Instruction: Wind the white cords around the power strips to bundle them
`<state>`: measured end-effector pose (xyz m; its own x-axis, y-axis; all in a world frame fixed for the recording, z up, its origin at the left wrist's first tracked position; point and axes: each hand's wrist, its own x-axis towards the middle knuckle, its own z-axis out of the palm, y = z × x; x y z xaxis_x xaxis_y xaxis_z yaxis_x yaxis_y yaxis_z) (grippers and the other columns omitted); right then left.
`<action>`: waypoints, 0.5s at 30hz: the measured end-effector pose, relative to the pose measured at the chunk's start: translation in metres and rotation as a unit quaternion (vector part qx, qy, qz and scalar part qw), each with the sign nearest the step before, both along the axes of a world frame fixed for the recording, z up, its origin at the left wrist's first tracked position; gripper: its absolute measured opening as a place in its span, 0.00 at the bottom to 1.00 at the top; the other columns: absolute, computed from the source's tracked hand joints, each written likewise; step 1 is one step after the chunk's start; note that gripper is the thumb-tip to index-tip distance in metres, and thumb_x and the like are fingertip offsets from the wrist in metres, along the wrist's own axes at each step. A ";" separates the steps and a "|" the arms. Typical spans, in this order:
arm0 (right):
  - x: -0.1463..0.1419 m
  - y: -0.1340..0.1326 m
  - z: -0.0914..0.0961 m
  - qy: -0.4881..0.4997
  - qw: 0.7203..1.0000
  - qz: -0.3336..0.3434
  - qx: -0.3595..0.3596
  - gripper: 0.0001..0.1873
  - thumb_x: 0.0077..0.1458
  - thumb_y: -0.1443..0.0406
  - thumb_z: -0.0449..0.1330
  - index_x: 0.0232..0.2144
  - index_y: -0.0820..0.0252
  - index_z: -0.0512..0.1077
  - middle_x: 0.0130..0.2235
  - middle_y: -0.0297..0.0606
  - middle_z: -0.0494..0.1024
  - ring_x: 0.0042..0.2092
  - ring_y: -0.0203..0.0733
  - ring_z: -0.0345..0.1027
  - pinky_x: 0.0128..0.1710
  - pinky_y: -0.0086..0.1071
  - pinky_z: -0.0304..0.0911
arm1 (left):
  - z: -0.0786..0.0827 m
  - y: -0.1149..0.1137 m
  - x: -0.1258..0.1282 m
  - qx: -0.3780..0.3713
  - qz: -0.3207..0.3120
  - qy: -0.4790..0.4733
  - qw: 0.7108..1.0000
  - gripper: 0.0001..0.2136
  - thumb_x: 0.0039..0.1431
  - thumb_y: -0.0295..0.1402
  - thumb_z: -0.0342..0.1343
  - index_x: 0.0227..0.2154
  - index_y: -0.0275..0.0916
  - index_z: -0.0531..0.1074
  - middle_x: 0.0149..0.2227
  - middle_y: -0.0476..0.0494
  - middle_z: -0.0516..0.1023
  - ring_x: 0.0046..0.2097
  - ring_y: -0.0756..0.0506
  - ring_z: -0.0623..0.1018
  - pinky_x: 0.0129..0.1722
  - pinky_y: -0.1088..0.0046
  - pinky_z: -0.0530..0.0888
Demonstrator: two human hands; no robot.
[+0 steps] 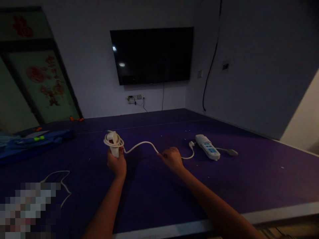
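My left hand [117, 165] grips a narrow white block [114, 152] and holds it upright; its exact kind is not plain from this side. Several loops of white cord [143, 142] are wound around its upper part. From there the cord runs in a loose wave to my right hand [173, 159], whose fingers pinch it. Past that hand the cord curves on to a white plug [191, 144] lying on the purple surface. Just right of the plug lies a white power strip [210, 150] with blue socket faces and cord wrapped around its far end.
Another plug [232, 152] trails from the power strip on the purple surface [154, 186]. Blue cloth [47, 141] lies at the left, and a thin white cable [65, 187] at the lower left beside a blurred-out patch. A television [153, 56] hangs on the far wall.
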<state>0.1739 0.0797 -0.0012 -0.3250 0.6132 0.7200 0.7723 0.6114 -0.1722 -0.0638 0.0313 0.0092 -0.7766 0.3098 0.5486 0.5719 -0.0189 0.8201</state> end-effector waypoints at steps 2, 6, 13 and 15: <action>-0.001 0.000 -0.001 -0.041 0.999 0.013 -0.022 0.18 0.55 0.57 0.57 0.17 0.58 0.73 0.20 0.33 0.75 0.26 0.35 0.66 0.42 0.33 0.53 | 0.001 0.000 0.001 0.046 -0.011 0.015 0.999 0.25 0.50 0.52 0.53 0.43 0.39 0.67 0.40 0.39 0.76 0.40 0.40 0.76 0.37 0.67 0.68; -0.001 0.000 -0.002 -0.089 0.994 0.042 -0.038 0.14 0.53 0.58 0.59 0.21 0.57 0.74 0.24 0.35 0.77 0.30 0.38 0.69 0.41 0.33 0.55 | 0.006 -0.005 0.006 0.062 -0.026 0.072 0.995 0.23 0.51 0.51 0.53 0.43 0.38 0.68 0.40 0.39 0.76 0.41 0.40 0.75 0.39 0.67 0.68; -0.002 -0.009 -0.001 0.020 0.996 0.091 0.017 0.21 0.51 0.57 0.60 0.47 0.56 0.70 0.43 0.42 0.76 0.44 0.43 0.70 0.43 0.35 0.65 | 0.010 -0.014 0.019 -0.028 -0.042 0.235 0.971 0.20 0.55 0.42 0.50 0.47 0.37 0.68 0.42 0.36 0.75 0.45 0.38 0.73 0.44 0.62 0.64; -0.002 -0.012 0.001 0.038 0.993 0.105 0.046 0.25 0.53 0.57 0.59 0.53 0.55 0.66 0.48 0.43 0.73 0.49 0.44 0.67 0.46 0.37 0.65 | 0.007 -0.014 0.022 -0.039 -0.046 0.274 0.960 0.20 0.55 0.41 0.50 0.49 0.37 0.67 0.42 0.36 0.75 0.45 0.39 0.73 0.44 0.61 0.62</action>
